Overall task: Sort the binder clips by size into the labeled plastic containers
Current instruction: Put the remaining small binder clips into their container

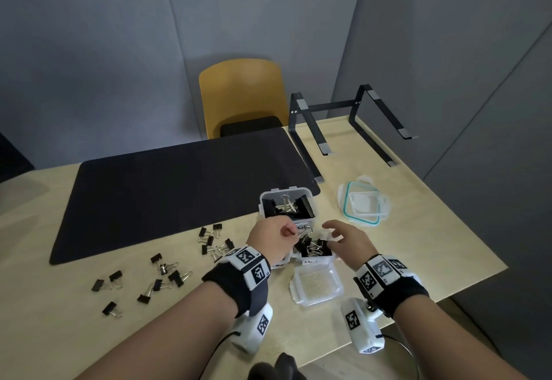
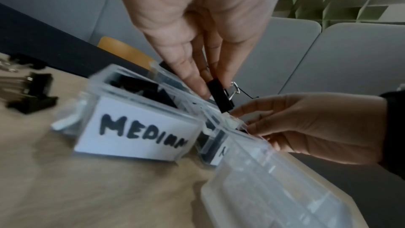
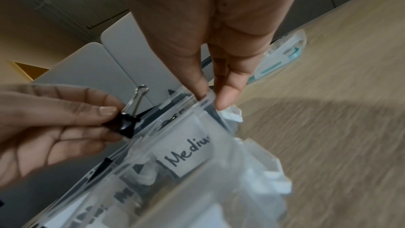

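Left hand pinches a black binder clip just above the Medium container. Right hand pinches its rim at three o'clock. Loose clips lie at nine o'clock.

Bare left hand, right hand; unsleeved forearms. Black wristbands carry white blocks with black square markers. White camera pods beneath.

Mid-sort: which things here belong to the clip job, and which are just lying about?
Job: left hand pinching a binder clip; right hand on the Medium container rim; Large container; loose binder clips.
Lying about: laptop stand, black desk mat, yellow chair, teal-sealed lid.
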The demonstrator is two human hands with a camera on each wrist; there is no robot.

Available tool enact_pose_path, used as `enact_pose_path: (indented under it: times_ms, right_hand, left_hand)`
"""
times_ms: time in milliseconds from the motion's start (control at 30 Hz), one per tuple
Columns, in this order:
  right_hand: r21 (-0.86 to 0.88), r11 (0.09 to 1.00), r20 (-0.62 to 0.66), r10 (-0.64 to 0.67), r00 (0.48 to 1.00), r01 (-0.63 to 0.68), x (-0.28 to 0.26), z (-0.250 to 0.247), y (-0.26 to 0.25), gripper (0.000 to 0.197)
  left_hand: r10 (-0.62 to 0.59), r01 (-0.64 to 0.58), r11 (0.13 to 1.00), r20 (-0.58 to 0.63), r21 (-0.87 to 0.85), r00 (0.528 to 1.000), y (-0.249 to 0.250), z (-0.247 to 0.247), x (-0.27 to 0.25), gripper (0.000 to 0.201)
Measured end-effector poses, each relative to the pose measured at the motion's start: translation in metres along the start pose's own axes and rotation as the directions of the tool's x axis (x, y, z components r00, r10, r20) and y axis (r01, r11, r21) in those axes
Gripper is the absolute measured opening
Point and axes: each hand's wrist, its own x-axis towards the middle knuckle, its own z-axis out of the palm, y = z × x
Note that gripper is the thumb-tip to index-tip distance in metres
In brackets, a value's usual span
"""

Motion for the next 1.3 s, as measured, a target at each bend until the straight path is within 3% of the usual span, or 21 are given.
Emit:
enact_pose_path:
  times_ms: [333,533,733,800,1067,1300]
  right_hand:
    - [0.028,0.999,0.012,-0.033,0.999,0.032,0.001,-0.001,0.005,0.039]
    - [0.034,0.998,0.009,-0.057,0.998,0.056,0.000,0.000,0.006,0.042]
    - [0.067,0.992,-0.071,-0.100,0.992,0.105,-0.002,0.003,0.003,0.020]
    - [0.047,0.993,-0.050,-0.102,0.994,0.104,-0.001,0.004,0.002,0.023]
    - [-0.058,0.993,0.072,-0.102,0.992,0.106,0.001,0.002,0.002,0.032]
    - [-0.024,0.985,0.134,-0.166,0.977,0.171,0.000,0.003,0.003,0.036]
  left_hand:
    - [-0.033,0.034,0.980,-0.008,0.196,0.999,0.018,0.030,0.011,0.004]
    - [0.071,-0.065,0.930,-0.004,0.361,0.997,0.014,0.035,0.013,0.014]
    - [0.099,-0.087,0.885,-0.003,0.458,0.995,0.007,0.030,0.008,0.025]
    - [0.089,-0.089,0.869,0.022,0.488,0.996,0.004,0.030,0.006,0.027]
    - [0.112,-0.110,0.877,0.025,0.467,0.993,0.001,0.027,0.003,0.030]
    - [0.088,-0.111,0.898,0.071,0.427,0.994,0.003,0.023,0.004,0.030]
